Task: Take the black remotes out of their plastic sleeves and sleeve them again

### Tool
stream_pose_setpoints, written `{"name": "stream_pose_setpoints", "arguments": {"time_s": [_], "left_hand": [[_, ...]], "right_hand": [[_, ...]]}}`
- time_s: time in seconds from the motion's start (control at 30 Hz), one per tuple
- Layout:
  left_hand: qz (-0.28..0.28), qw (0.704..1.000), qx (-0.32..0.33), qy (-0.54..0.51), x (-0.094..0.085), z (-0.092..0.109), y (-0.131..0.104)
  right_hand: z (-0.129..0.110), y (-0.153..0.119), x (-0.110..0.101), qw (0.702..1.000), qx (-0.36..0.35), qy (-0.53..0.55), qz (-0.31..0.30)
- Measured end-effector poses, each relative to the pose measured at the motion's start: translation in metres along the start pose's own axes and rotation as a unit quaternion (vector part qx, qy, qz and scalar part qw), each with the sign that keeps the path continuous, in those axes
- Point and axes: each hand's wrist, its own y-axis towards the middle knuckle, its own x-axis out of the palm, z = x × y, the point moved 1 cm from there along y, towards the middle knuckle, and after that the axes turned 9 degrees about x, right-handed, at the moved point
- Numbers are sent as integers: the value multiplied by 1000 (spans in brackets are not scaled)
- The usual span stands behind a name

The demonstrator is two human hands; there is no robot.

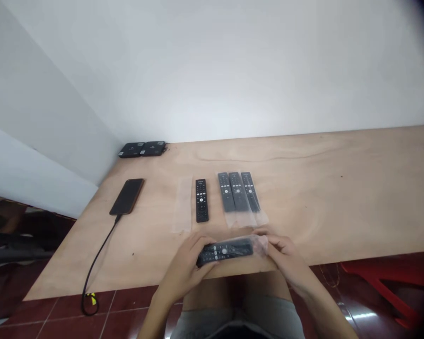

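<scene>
Close to the table's front edge, a black remote control (pixel 229 250) lies sideways, partly inside a clear plastic sleeve (pixel 259 244). My left hand (pixel 191 259) grips the remote's left end between thumb and fingers. The sleeve's right end is pinched by my right hand (pixel 281 252). Beyond them, a bare black remote (pixel 201 200) rests upright on the table beside a flat, thin plastic sleeve (pixel 183 203). To the right, three sleeved remotes (pixel 237 190) lie side by side, their sleeve ends reaching toward me.
A phone (pixel 127 196) lies at the left, its black cable (pixel 99 259) hanging over the front edge. Two black boxes (pixel 141 149) sit at the back left against the wall. The wooden table (pixel 339 202) extends right. A red chair (pixel 385 282) stands below at the right.
</scene>
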Motion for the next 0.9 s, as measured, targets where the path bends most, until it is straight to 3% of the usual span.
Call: {"name": "stream_pose_setpoints", "arguments": {"time_s": [0.57,0.9], "left_hand": [[6,1000,3,-11,-2,2,1],[-5,1000,-1,-10,-2,1,1]], "right_hand": [[1,1,7,999,15,20,20],[8,4,7,998,-17,36,38]]}}
